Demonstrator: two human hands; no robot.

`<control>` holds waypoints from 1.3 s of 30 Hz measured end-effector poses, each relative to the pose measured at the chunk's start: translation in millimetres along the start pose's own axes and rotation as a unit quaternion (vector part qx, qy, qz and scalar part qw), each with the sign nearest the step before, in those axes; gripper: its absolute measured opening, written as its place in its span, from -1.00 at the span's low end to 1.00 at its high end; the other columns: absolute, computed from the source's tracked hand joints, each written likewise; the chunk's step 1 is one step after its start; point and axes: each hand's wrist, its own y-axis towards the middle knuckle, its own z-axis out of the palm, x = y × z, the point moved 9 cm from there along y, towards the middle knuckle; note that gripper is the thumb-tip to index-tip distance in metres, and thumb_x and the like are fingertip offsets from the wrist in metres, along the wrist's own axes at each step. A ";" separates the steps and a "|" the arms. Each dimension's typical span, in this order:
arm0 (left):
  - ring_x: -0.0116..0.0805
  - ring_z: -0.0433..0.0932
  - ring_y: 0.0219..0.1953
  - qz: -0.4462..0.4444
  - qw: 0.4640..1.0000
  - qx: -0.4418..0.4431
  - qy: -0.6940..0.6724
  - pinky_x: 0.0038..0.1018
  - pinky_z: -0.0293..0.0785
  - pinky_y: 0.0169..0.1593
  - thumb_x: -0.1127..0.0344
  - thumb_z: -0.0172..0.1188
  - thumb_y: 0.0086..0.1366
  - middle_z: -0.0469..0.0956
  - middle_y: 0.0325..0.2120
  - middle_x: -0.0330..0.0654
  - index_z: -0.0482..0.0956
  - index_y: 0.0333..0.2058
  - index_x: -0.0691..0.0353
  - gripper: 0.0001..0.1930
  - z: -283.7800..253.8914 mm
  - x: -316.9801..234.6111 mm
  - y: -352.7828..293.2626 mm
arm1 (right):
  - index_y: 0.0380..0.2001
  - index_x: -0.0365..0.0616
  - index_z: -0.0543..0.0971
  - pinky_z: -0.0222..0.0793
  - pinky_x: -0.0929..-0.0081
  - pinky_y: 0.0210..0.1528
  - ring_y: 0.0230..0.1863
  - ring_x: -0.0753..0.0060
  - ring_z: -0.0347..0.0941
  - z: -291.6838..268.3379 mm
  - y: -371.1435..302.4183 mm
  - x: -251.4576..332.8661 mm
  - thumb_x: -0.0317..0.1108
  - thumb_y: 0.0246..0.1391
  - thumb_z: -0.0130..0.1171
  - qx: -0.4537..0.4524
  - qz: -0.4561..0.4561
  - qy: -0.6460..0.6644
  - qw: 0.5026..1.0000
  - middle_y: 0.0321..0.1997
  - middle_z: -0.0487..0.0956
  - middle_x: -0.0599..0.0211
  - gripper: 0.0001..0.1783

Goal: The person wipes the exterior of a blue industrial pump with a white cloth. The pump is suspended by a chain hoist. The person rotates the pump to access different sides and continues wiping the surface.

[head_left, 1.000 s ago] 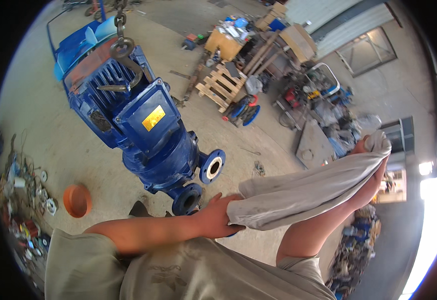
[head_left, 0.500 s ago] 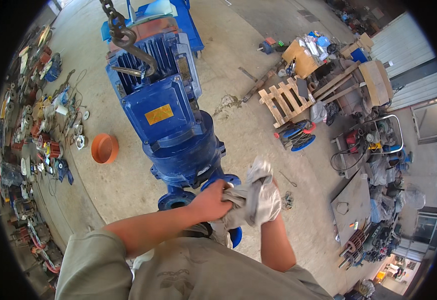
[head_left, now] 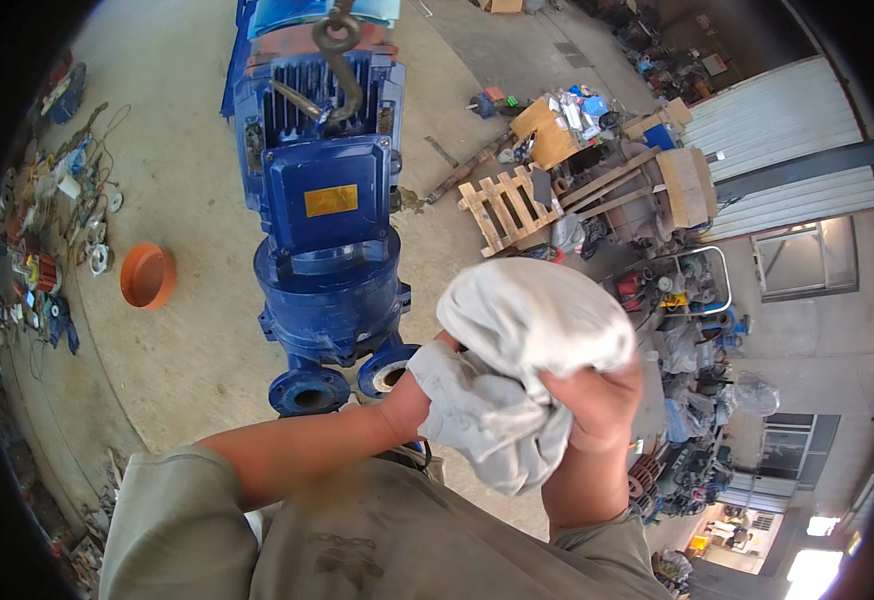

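Note:
A crumpled whitish-grey rag (head_left: 497, 415) is bunched up between my two hands, in front of my chest on the right. My right hand (head_left: 597, 405) is closed on its right side, with the thumb lying over the folds. My left hand (head_left: 409, 408) is in the rag from the other side; folds cover most of its fingers. Just beyond stands a blue motor pump (head_left: 332, 290) with a square terminal box, cooling fins and two round flanges at its near end. The left flange (head_left: 309, 394) is next to my left forearm; the right flange (head_left: 387, 372) is partly behind the rag.
A steel hook (head_left: 342, 85) on a chain hangs over the motor. An orange bowl (head_left: 147, 276) stands on the floor to the left, near scattered parts (head_left: 52, 290). At the right are a wooden pallet (head_left: 507, 208), a wheeled frame (head_left: 702, 280) and piled machine parts.
Both hands have raised the rag toward me, and it now bunches larger over them. My left hand has sunk into its folds. The view has swung right, so the pump appears more upright.

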 end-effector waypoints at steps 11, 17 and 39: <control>0.08 0.38 0.37 0.193 0.768 0.045 0.609 -0.13 0.28 0.42 0.18 0.42 0.26 0.38 0.37 0.07 0.41 0.34 0.20 -0.29 31.9 -39.5 -67.5 | -0.51 -0.06 0.57 0.47 0.22 -0.65 -0.73 0.08 0.41 118.8 -26.7 59.6 -0.29 0.26 0.24 0.259 -0.129 0.064 0.955 -0.50 0.60 0.05 -0.77; 0.04 0.36 0.39 0.017 0.890 -0.033 0.455 -0.16 0.26 0.44 0.11 0.26 0.37 0.38 0.37 0.04 0.35 0.39 0.18 -0.33 -10.3 -37.4 -86.3 | -0.42 -0.12 0.54 0.47 0.23 -0.57 -0.63 0.08 0.44 124.6 -37.9 57.4 -0.30 0.25 0.25 0.304 -0.090 0.016 0.948 -0.46 0.60 0.06 -0.81; -0.21 0.37 0.38 -0.169 0.907 -0.050 0.383 -0.30 0.30 0.43 0.15 0.14 0.45 0.33 0.39 -0.08 0.15 0.50 0.21 -0.28 -100.7 46.3 -120.2 | 0.43 -0.31 0.26 0.31 0.18 0.42 0.31 0.07 0.45 -65.5 -202.7 -218.0 -0.27 0.38 0.18 -0.186 0.070 -0.145 0.969 0.29 0.53 0.07 -0.33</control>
